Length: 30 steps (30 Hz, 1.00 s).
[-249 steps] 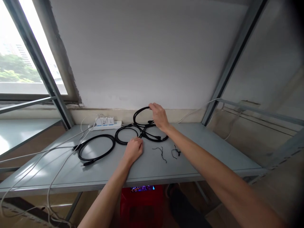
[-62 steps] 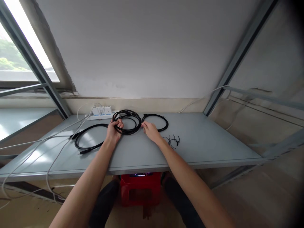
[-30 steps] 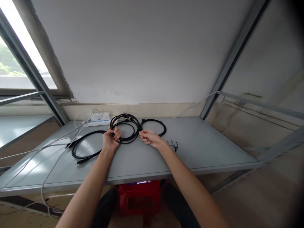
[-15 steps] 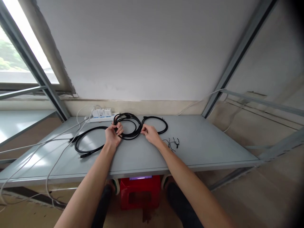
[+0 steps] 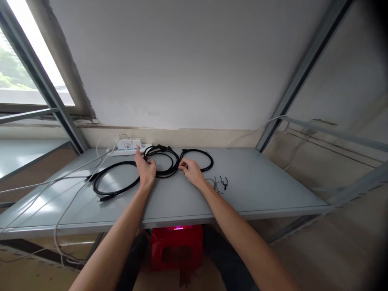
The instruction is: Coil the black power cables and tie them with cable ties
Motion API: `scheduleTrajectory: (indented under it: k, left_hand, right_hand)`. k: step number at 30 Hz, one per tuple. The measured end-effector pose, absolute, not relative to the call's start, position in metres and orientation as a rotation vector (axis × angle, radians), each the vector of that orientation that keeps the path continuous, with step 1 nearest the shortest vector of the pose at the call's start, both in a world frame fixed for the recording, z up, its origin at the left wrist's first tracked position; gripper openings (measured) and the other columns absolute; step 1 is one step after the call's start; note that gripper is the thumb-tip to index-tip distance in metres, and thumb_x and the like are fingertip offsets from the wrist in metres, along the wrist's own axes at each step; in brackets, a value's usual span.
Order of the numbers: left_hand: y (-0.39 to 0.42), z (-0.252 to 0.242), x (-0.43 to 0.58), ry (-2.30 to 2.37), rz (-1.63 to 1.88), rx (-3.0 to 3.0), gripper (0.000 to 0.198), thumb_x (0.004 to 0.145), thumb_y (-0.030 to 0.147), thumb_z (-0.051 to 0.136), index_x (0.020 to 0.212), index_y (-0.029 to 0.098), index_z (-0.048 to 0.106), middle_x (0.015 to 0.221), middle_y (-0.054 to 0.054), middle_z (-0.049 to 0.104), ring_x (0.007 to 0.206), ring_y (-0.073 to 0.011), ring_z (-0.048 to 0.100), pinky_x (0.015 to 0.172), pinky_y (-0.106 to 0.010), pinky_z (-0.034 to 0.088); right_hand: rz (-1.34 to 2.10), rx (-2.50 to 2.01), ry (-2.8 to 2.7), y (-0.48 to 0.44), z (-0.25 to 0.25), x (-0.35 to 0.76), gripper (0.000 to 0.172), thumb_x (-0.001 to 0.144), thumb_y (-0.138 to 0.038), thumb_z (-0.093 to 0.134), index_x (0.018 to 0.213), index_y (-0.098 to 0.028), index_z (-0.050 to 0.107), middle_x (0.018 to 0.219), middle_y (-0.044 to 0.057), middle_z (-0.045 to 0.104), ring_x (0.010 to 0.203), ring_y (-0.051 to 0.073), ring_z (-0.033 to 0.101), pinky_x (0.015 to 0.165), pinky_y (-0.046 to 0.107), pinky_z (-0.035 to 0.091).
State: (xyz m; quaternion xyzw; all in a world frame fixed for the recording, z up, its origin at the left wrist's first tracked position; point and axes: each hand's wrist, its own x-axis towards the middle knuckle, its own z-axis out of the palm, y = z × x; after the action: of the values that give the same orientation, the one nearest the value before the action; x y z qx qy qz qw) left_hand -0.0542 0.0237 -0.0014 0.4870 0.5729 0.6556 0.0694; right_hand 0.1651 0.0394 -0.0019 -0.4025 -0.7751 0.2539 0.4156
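Note:
A coil of black cable [image 5: 165, 174] in several loops lies in the middle of the grey shelf top. At its left side is my left hand [image 5: 146, 169], with one finger stretched up and apart from the thumb; its other fingers are partly hidden by the coil. My right hand [image 5: 189, 169] is closed in a pinch at the coil's right edge, and any small piece between the fingertips is too small to make out. Another black cable loop [image 5: 209, 163] rests behind my right hand. To the left lies a third black cable loop [image 5: 101, 178], its plug end toward me.
Several thin black ties [image 5: 222, 185] lie right of my right forearm. A white power strip [image 5: 121, 152] with plugged-in adapters [image 5: 129, 143] stands at the back left. White cords [image 5: 72, 192] run across the left side. A red stool [image 5: 177, 250] is under the shelf.
My left hand has loosened its curled grip on the coil and stretched a finger upward. The coil sits slightly lower and flatter. My right hand stays pinched at the coil's right edge.

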Motion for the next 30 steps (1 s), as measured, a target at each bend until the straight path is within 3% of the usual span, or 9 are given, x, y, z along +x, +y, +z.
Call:
scheduleTrajectory:
  k: [3,9,12,16,19,23,26,30]
  left_hand:
    - [0.023,-0.002,-0.056,1.874,1.904,1.531,0.078,0.071,0.002,0.057,0.146,0.017,0.046,0.139,-0.016,0.043,0.13,-0.0269,0.05,0.11,-0.04,0.048]
    - [0.019,-0.001,-0.055,2.022,1.774,1.551,0.067,0.072,0.006,0.059,0.138,0.017,0.052,0.143,-0.017,0.042,0.133,-0.0309,0.049,0.114,-0.048,0.043]
    - [0.011,0.007,-0.047,2.118,1.656,1.821,0.048,0.078,0.011,0.059,0.125,0.021,0.063,0.146,-0.014,0.046,0.14,-0.0356,0.044,0.115,-0.053,0.038]
    - [0.003,0.012,-0.037,1.827,1.301,2.296,0.019,0.088,0.021,0.055,0.095,0.023,0.072,0.114,-0.008,0.07,0.122,-0.0309,0.055,0.105,-0.048,0.041]
    - [0.004,0.009,-0.033,1.64,1.047,2.504,0.024,0.094,0.036,0.055,0.087,0.023,0.073,0.1,-0.006,0.072,0.11,-0.0289,0.056,0.097,-0.045,0.04]
    - [0.007,0.003,-0.031,1.626,0.912,2.596,0.034,0.091,0.05,0.062,0.106,0.023,0.075,0.097,-0.007,0.069,0.101,-0.0284,0.053,0.087,-0.042,0.04]
    - [0.008,0.001,-0.032,1.601,0.859,2.624,0.039,0.089,0.045,0.064,0.121,0.023,0.071,0.092,-0.006,0.066,0.097,-0.0277,0.053,0.084,-0.039,0.04]
    - [0.008,0.002,-0.033,1.534,0.844,2.568,0.041,0.09,0.038,0.063,0.127,0.025,0.069,0.088,-0.004,0.066,0.093,-0.0257,0.053,0.081,-0.038,0.04]
  right_hand:
    - [0.696,-0.992,-1.954,0.042,-0.004,0.164,0.009,0.086,-0.015,0.061,0.079,-0.022,0.061,0.072,-0.001,0.065,0.066,0.015,0.058,0.068,0.027,0.044]
    - [0.814,-0.916,-1.918,0.045,-0.007,0.164,0.01,0.082,-0.011,0.06,0.083,-0.021,0.062,0.076,-0.001,0.066,0.06,0.013,0.055,0.066,0.027,0.046]
    - [0.851,-0.893,-1.901,0.047,-0.009,0.163,0.012,0.081,-0.009,0.059,0.084,-0.02,0.063,0.077,-0.001,0.065,0.06,0.012,0.056,0.065,0.027,0.047]
    - [0.901,-0.872,-1.861,0.05,-0.01,0.161,0.013,0.081,-0.01,0.059,0.088,-0.02,0.063,0.079,0.0,0.066,0.063,0.014,0.058,0.066,0.027,0.048]
    - [0.919,-0.9,-1.859,0.05,-0.01,0.161,0.012,0.081,-0.012,0.06,0.089,-0.02,0.063,0.081,0.001,0.068,0.068,0.015,0.06,0.068,0.028,0.049]
    - [0.834,-0.936,-1.903,0.047,-0.009,0.162,0.009,0.082,-0.015,0.065,0.089,-0.021,0.063,0.085,0.002,0.071,0.076,0.017,0.065,0.075,0.029,0.049]
    - [0.804,-0.918,-1.927,0.045,-0.007,0.163,0.004,0.087,-0.022,0.067,0.09,-0.021,0.063,0.084,0.001,0.072,0.079,0.017,0.067,0.077,0.029,0.049]
    - [0.714,-0.98,-1.957,0.042,-0.005,0.164,0.007,0.095,-0.028,0.063,0.095,-0.021,0.065,0.081,0.001,0.071,0.075,0.016,0.065,0.072,0.028,0.047]
